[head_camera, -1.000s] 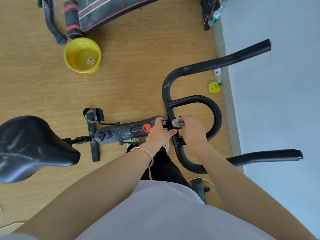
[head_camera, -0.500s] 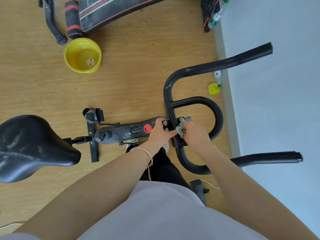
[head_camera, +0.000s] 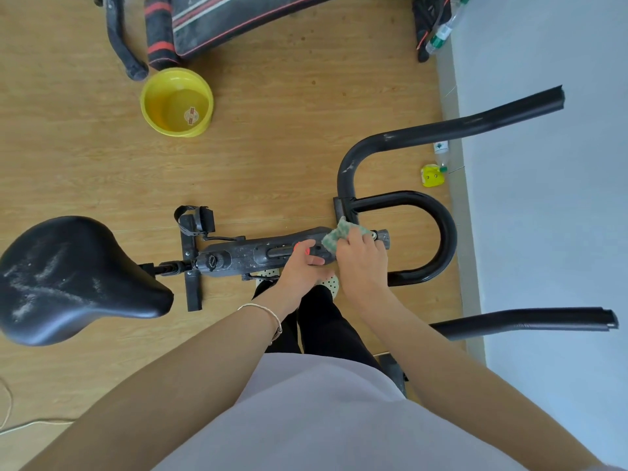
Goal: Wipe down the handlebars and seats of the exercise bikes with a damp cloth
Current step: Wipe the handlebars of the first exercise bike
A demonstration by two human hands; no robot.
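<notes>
- Seat (head_camera: 68, 277): dusty, far left, well apart from both hands.
- Handlebars (head_camera: 346, 171): right of the frame (head_camera: 244, 254).
- Left hand (head_camera: 302, 266) grips the frame, now further back along it.
- Right hand (head_camera: 362, 256) pinches the cloth (head_camera: 334, 237), which juts past its fingers onto the frame's front end, having shifted left off the clamp.

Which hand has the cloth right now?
The right hand: it grips the green cloth where the handlebars meet the bike frame. The left hand has no cloth; it only holds that frame.
</notes>
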